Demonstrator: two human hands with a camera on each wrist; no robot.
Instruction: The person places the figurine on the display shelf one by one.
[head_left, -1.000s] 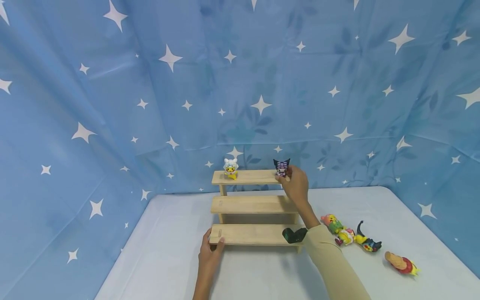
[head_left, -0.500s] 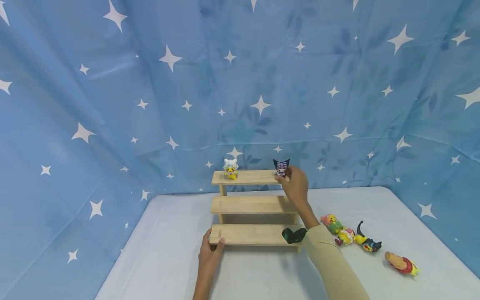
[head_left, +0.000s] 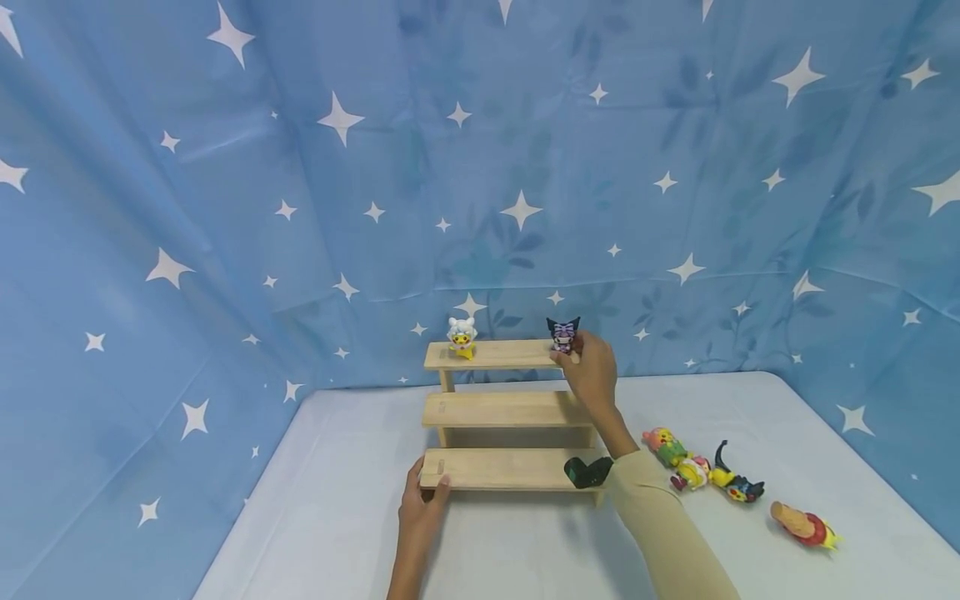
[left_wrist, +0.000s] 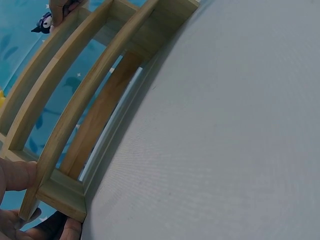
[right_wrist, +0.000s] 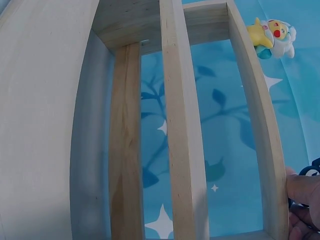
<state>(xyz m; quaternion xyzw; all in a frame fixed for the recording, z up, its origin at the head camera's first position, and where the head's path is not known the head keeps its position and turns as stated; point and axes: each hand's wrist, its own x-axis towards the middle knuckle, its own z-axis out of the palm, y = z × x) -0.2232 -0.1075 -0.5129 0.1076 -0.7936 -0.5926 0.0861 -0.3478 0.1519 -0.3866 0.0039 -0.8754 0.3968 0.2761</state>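
A three-step wooden shelf (head_left: 510, 409) stands on the white-covered table. My right hand (head_left: 592, 367) pinches a small figurine with black pointed ears and a purple bow (head_left: 563, 334) at the right end of the top step. In the right wrist view only part of those fingers (right_wrist: 303, 192) shows, at the right edge. With thumb on top and fingers beneath, my left hand (head_left: 422, 508) grips the left end of the lowest step; the left wrist view shows its thumb (left_wrist: 19, 174) there. A yellow figurine with a white hood (head_left: 462, 337) stands upright at the top step's left end.
Right of the shelf lie several figurines: a pink and green one (head_left: 664, 446), a yellow and white one (head_left: 692, 473), a black and yellow one with a curved tail (head_left: 738, 483), and a tan and red one (head_left: 804, 527). A blue star-patterned curtain (head_left: 480, 167) hangs behind.
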